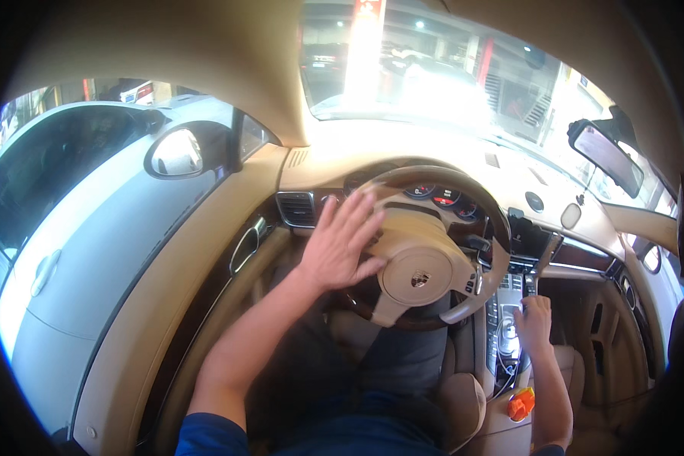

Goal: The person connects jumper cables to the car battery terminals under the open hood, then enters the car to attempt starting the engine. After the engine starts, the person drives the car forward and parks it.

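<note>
My left hand [346, 242] is open, its fingers spread over the left side of the beige and wood steering wheel [498, 262]. The fingers blur slightly, and whether the palm touches the rim I cannot tell. Over on the centre console [492, 334], my right hand [536, 323] is closed at the right edge of the button panel. What it grips is mostly hidden; a narrow dark piece shows just above the fist. Beside it, to the left, is a shiny silver part of the console [508, 328].
An orange object [520, 404] lies on the armrest, near a white cable [504, 371]. Ahead are the lit instrument cluster [444, 196] and a dark screen [528, 237]. A mirror [606, 154] hangs at the upper right. Outside the left door stands a pale car [91, 228].
</note>
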The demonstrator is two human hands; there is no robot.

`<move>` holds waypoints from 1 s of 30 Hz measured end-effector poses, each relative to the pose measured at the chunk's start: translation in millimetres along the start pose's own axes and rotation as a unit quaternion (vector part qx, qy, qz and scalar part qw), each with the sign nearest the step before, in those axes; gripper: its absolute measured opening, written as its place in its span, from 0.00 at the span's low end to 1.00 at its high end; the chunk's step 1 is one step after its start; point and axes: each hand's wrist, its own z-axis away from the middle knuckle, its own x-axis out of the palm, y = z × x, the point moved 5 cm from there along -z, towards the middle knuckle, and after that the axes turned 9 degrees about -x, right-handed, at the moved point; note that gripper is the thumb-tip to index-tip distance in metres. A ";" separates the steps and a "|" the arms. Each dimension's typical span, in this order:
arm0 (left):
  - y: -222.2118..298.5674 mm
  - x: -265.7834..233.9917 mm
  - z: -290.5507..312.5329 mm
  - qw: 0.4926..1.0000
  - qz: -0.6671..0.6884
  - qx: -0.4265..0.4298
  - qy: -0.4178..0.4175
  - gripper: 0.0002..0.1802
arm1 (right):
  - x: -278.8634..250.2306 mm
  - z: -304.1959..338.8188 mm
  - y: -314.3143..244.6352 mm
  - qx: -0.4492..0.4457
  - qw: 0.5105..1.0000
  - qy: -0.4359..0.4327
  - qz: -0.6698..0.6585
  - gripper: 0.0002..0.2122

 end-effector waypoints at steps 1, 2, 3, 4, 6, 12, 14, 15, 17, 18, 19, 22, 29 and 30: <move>3.3 -5.7 -18.3 1.000 0.011 0.002 0.006 0.52 | 9.1 11.0 24.5 0.039 0.999 -0.013 0.002 0.08; 7.4 -11.6 -34.5 0.999 0.016 -0.008 0.026 0.51 | 23.1 23.3 46.6 0.104 0.994 -0.036 0.002 0.08; 11.9 -14.5 -49.0 0.999 0.042 -0.016 0.018 0.50 | 37.3 34.9 60.3 0.141 0.987 0.000 -0.073 0.08; 16.1 -18.8 -61.4 0.997 0.064 -0.018 0.027 0.50 | 51.7 44.6 76.4 0.206 0.966 0.025 -0.152 0.09; 21.6 -23.1 -75.0 0.994 0.103 -0.038 0.015 0.49 | 71.6 55.5 104.5 0.290 0.899 0.098 -0.313 0.11; -5.1 -11.2 -34.4 0.950 0.256 -0.178 0.037 0.45 | 109.7 68.9 124.3 0.402 0.716 0.177 -0.542 0.15; -21.4 -1.3 1.2 0.918 0.328 -0.207 0.086 0.43 | 108.2 67.6 122.9 0.385 0.764 0.190 -0.482 0.13; -31.5 7.6 23.4 0.885 0.379 -0.259 0.079 0.41 | 109.9 66.8 122.1 0.391 0.764 0.196 -0.474 0.13; -49.2 18.1 63.9 0.861 0.392 -0.316 0.077 0.38 | 110.7 60.8 122.7 0.383 0.782 0.211 -0.444 0.12; -56.8 20.0 81.9 0.870 0.349 -0.338 0.077 0.36 | 111.3 55.8 123.0 0.369 0.799 0.217 -0.422 0.12; -61.3 18.7 97.4 0.878 0.334 -0.333 0.083 0.36 | 112.6 50.3 124.9 0.368 0.821 0.208 -0.385 0.11; -76.5 7.5 126.9 0.869 0.295 -0.384 0.103 0.34 | 129.4 32.5 137.9 0.429 0.770 0.187 -0.433 0.11; -82.7 -42.5 132.3 0.897 0.157 -0.390 0.137 0.41 | 156.3 8.9 157.3 0.526 0.730 0.166 -0.403 0.09; -83.5 -46.1 133.2 0.900 0.123 -0.401 0.124 0.44 | 157.4 3.5 157.8 0.513 0.732 0.170 -0.415 0.08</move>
